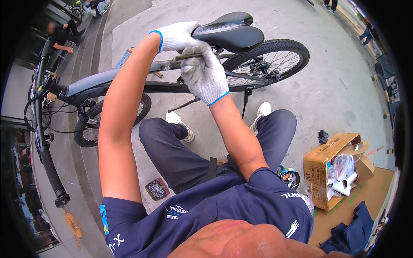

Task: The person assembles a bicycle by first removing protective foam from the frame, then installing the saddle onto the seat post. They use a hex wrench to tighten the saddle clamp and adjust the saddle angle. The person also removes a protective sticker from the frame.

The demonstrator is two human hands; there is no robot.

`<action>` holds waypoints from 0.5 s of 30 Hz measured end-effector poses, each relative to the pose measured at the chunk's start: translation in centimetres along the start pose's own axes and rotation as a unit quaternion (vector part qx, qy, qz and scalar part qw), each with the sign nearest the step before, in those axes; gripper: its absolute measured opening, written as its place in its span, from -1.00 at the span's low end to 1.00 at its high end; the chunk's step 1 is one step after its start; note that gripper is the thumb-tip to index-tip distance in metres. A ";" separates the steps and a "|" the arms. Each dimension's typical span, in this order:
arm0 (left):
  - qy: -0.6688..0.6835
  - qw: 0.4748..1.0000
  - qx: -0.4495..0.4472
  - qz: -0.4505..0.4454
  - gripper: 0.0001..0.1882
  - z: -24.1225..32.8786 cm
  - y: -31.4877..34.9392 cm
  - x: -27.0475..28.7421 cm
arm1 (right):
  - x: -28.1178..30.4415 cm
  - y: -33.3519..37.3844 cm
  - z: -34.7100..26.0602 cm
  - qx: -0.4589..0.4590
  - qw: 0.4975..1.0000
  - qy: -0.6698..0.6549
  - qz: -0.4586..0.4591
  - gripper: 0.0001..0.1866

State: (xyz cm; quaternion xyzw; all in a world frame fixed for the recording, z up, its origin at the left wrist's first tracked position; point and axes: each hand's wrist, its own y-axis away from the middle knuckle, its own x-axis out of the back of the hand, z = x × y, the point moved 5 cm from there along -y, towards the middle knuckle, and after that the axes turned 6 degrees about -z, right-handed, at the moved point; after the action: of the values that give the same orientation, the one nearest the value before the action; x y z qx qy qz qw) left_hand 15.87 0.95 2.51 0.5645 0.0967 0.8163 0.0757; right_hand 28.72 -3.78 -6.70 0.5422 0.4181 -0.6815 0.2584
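Note:
A grey bicycle (97, 81) stands across in front of me, with its black saddle (234, 38) at the upper middle. My left hand (177, 36), in a white knitted glove with a blue cuff, is closed on the saddle's left end; its fingertips are partly hidden. Just below it, my right hand (205, 74), in a dirtier matching glove, has its fingers curled round a slim metal tool like a wrench, beneath the saddle by the frame's top tube. The tool's working end and the seat clamp are mostly hidden behind the gloves.
The rear wheel (304, 56) is right of my hands, the handlebar (52, 172) far left. A carton (316, 178) of packaging stands at lower right, near dark cloth (355, 232). A small tray of metal parts (157, 189) lies by my leg. People are in the background.

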 end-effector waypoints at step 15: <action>0.163 0.985 -0.050 0.011 -0.36 -2.1 -1.4 -0.7 | 3.4 -2.2 0.4 0.023 0.983 0.178 0.029 -0.60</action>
State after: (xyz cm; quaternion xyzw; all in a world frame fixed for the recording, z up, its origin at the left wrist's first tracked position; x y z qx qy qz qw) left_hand 14.19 1.99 0.84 0.4200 0.0603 0.9022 0.0776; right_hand 25.78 -2.65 -9.32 0.6724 0.4260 -0.5759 0.1866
